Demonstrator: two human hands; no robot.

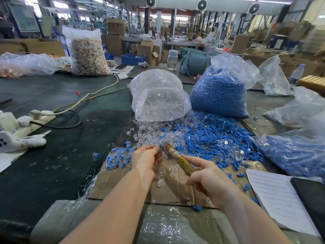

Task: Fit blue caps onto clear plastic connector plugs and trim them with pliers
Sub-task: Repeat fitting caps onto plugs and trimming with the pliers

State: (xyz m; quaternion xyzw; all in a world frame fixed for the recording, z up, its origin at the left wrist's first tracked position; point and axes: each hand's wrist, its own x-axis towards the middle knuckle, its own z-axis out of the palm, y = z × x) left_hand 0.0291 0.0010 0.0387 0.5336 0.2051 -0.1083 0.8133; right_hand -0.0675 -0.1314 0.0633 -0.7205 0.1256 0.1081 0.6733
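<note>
While your left hand (146, 156) pinches something small at the tips of the tape-wrapped metal pliers (177, 158), your right hand (209, 180) grips their handles. Glossy clear plastic plugs (149, 132) and matte blue caps (211, 134) lie heaped at centre frame.

Hands: two, left hand (146, 158) and right hand (209, 180), meeting over the cardboard sheet (177, 191).
Pliers: one pair (175, 156), in the right hand's grip.
Bag of clear plugs: one (158, 97), beyond the grip.
Bag of blue caps: one (221, 90), beyond the grip to the right.
Loose blue caps (211, 134): too many to count.
Loose clear plugs (149, 136): too many to count.
Capped plugs (119, 157), left of the grip: roughly twenty.
</note>
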